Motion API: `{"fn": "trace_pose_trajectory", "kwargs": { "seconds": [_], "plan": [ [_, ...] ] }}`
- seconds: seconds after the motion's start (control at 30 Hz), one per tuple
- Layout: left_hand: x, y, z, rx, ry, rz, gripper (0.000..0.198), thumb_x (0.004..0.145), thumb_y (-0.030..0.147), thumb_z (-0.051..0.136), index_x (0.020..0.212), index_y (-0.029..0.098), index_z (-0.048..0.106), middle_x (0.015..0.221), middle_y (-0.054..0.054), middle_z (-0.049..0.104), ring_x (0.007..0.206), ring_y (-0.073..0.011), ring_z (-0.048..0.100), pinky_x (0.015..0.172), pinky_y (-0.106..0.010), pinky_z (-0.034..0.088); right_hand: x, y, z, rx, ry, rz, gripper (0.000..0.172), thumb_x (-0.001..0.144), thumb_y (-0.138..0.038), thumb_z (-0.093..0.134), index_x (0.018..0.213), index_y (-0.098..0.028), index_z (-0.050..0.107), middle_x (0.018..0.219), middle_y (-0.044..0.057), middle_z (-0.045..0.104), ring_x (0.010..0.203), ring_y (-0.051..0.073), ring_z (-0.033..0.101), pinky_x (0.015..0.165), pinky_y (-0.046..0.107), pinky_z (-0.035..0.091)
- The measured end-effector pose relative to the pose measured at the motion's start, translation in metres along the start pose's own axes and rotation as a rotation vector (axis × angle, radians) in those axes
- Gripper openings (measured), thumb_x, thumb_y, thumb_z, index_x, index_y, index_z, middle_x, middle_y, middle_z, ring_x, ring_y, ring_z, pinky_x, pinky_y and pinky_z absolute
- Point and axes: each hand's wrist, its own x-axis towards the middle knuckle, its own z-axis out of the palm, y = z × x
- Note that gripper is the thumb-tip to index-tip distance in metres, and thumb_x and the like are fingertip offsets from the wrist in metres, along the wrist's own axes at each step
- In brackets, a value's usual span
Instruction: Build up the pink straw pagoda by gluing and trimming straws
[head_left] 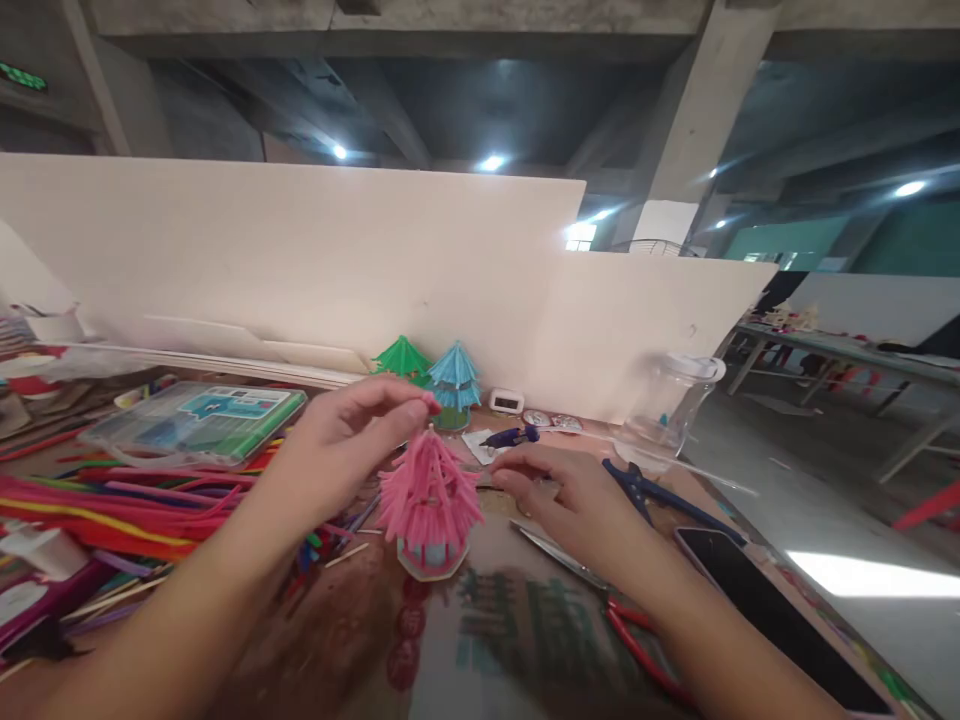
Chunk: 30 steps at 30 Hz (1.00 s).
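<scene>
The left hand (341, 440) pinches the very tip of the pink tower (429, 505), thumb and fingertips closed on it. I think the pinch should be light and straight above the base, so the thin strands do not bend.

The right hand (559, 495) lies palm down on the bench (495, 640) just right of the tower; whether it grasps something small I cannot tell.

The tower stands upright between both hands: a shaggy pink roof of hanging strands over a small pale-blue base. Behind it stand a blue tower (454, 380) and a green one (403, 358).
</scene>
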Motion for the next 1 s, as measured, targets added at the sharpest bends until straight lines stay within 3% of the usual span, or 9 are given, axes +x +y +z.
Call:
{"fn": "trace_pose_trajectory", "kwargs": {
  "seconds": [0.13,0.23,0.4,0.53,0.73,1.0],
  "plan": [
    [-0.004,-0.002,0.0,-0.08,-0.136,0.031,0.017,0.08,0.035,0.059,0.08,0.02,0.067,0.083,-0.001,0.069,0.072,-0.0146,0.06,0.063,-0.025,0.047,0.009,-0.03,0.017,0.244,0.016,-0.012,0.024,0.089,-0.034,0.05,0.102,-0.022,0.067,0.098,0.002,0.07,0.087,0.015,0.063,0.073,0.025,0.046],
    [0.0,-0.011,-0.002,-0.117,-0.265,0.001,0.019,0.081,0.035,0.058,0.08,0.018,0.066,0.075,0.0,0.067,0.065,-0.0123,0.058,0.058,-0.023,0.045,0.017,-0.04,0.03,0.282,0.03,-0.012,0.022,0.089,-0.032,0.049,0.091,-0.019,0.067,0.087,0.002,0.069,0.08,0.015,0.061,0.07,0.025,0.045],
    [0.013,-0.022,-0.002,-0.169,-0.291,0.003,0.018,0.082,0.033,0.056,0.079,0.018,0.065,0.069,0.002,0.064,0.063,-0.0103,0.055,0.058,-0.02,0.043,0.023,-0.04,0.039,0.406,0.082,-0.011,0.021,0.088,-0.031,0.049,0.079,-0.018,0.062,0.072,0.001,0.061,0.066,0.012,0.055,0.06,0.023,0.042],
    [0.016,-0.02,0.004,-0.145,-0.308,0.042,0.018,0.083,0.033,0.055,0.08,0.019,0.065,0.073,0.003,0.065,0.066,-0.0101,0.056,0.058,-0.02,0.043,0.023,-0.038,0.037,0.279,0.146,-0.004,0.026,0.088,-0.028,0.046,0.067,-0.018,0.057,0.06,-0.002,0.054,0.058,0.01,0.049,0.055,0.022,0.038],
    [0.016,-0.022,0.008,-0.014,-0.282,0.056,0.019,0.082,0.034,0.055,0.083,0.019,0.067,0.075,0.002,0.066,0.066,-0.0107,0.055,0.058,-0.02,0.042,0.016,-0.037,0.036,0.127,0.291,-0.013,0.022,0.087,-0.026,0.047,0.067,-0.019,0.052,0.055,-0.004,0.049,0.051,0.009,0.043,0.049,0.02,0.032],
    [0.012,-0.027,0.004,0.107,-0.283,0.059,0.03,0.082,0.044,0.053,0.078,0.017,0.067,0.069,0.001,0.063,0.062,-0.0122,0.054,0.055,-0.022,0.039,0.002,-0.031,0.036,-0.115,0.281,-0.135,0.028,0.091,-0.025,0.043,0.065,-0.019,0.051,0.053,-0.004,0.048,0.049,0.009,0.041,0.05,0.022,0.028]
  ]
}}
